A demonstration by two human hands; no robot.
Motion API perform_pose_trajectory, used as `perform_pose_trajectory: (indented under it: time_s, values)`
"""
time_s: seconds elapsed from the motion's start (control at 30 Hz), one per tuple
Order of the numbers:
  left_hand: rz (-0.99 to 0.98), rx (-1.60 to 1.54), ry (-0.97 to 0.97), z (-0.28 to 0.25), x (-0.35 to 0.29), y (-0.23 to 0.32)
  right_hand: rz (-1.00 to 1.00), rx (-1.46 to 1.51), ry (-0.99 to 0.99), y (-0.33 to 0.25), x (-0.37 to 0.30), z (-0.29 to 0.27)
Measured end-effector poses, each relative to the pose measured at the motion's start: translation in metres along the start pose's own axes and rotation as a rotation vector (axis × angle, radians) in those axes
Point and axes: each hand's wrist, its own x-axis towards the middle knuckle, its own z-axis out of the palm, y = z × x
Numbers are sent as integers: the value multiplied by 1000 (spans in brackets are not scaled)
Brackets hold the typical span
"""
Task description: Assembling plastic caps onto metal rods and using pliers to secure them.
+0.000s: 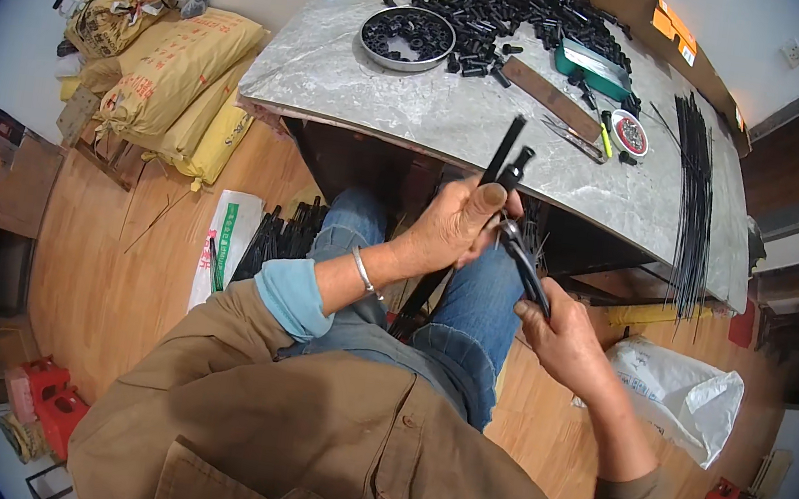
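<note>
Above my lap, my left hand (pixel 457 219) is closed round a slim black rod (pixel 502 152) and a black tubular part with a narrower neck (pixel 520 164). Both stick up past the thumb, and a dark length runs down below the hand between my knees. My right hand (pixel 564 338) grips pliers (pixel 526 264) by their dark handles. The metal jaws reach up to the tubular part, right by my left fingers; whether they bite on it is hidden there.
A grey table (pixel 340 90) ahead carries a heap of black fittings (pixel 512 7), a round metal dish (pixel 405 61) of small black rings, a green tray (pixel 593 69), a small white bowl (pixel 629 131) and long black ties (pixel 690 207). Stacked sacks (pixel 181 69) stand left; a white bag (pixel 678 392) lies right.
</note>
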Motion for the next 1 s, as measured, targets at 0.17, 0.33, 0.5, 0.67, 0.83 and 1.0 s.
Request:
perform_pose_trajectory:
  time_s: [0.17,0.33,0.5,0.67,0.83,1.0]
  values:
    - [-43,25,345,-28,18,-7,203,609,91,50,37,85]
    - [-4,26,488,-66,26,-12,-1,506,26,57,87,198]
    - [-8,-24,399,-53,23,-10,-129,93,258,69,108,253]
    - [88,-67,239,-24,34,21,-42,217,334,77,133,211]
    - [361,130,48,5,39,59,-56,359,396,52,146,152]
    - [203,-12,106,-22,20,45,-137,247,306,53,95,132]
